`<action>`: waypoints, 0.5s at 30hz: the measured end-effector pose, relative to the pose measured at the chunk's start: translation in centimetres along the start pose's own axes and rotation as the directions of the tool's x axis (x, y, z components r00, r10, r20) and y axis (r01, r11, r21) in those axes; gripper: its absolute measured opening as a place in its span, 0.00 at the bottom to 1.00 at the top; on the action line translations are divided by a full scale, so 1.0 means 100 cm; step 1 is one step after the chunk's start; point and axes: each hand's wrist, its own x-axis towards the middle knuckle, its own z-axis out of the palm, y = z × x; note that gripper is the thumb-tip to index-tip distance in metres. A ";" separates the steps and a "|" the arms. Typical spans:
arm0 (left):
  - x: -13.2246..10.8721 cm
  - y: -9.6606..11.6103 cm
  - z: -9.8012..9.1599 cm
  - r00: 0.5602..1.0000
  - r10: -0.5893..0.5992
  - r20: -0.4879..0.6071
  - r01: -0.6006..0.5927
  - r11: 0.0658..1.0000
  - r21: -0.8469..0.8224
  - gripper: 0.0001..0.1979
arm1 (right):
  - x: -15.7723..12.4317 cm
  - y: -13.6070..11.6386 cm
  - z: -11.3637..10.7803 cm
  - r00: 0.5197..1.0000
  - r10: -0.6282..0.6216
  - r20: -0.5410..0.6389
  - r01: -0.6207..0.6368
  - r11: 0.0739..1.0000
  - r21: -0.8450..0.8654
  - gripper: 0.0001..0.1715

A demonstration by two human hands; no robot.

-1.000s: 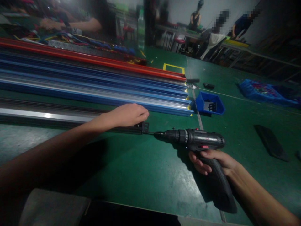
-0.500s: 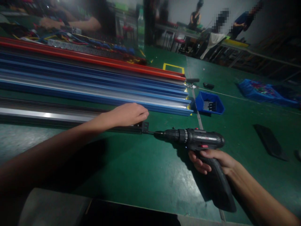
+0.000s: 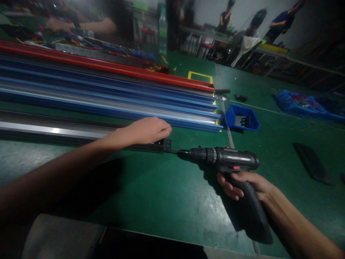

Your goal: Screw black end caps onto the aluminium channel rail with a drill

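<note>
My right hand (image 3: 242, 183) is wrapped round the grip of a black cordless drill (image 3: 234, 158), which lies level and points left. Its long thin bit (image 3: 172, 151) meets a small black end bracket (image 3: 167, 145) at the right end of a dark metal profile (image 3: 61, 130). Over that same end rests my left hand (image 3: 151, 130), its fingers curled down on the profile just behind the bracket. The fingertips and their exact hold are partly hidden. The screw, if one sits at the bit's tip, is too small to make out.
Several blue profiles (image 3: 113, 100) and a red one (image 3: 107, 64) lie behind, side by side. A blue bin (image 3: 242, 118) with dark parts stands right of their ends. Farther right are a dark flat object (image 3: 311, 163) and blue trays (image 3: 304, 104). A co-worker's arm (image 3: 94, 27) reaches over wires.
The whole view has shifted very slightly. Both hands, the drill and the profile keep the same places relative to each other.
</note>
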 end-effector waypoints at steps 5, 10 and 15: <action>0.000 0.002 -0.001 1.000 -0.005 0.010 0.005 1.000 0.006 0.22 | 0.000 0.002 -0.002 1.000 0.003 0.023 -0.003 1.000 0.004 0.22; 0.000 0.001 -0.001 1.000 -0.009 0.020 0.009 1.000 -0.005 0.22 | 0.000 0.002 -0.002 0.999 -0.002 0.036 0.002 1.000 0.010 0.21; 0.000 0.000 -0.001 1.000 -0.012 0.026 0.012 1.000 -0.012 0.21 | 0.000 0.001 -0.002 0.999 -0.004 0.032 0.004 1.000 0.004 0.21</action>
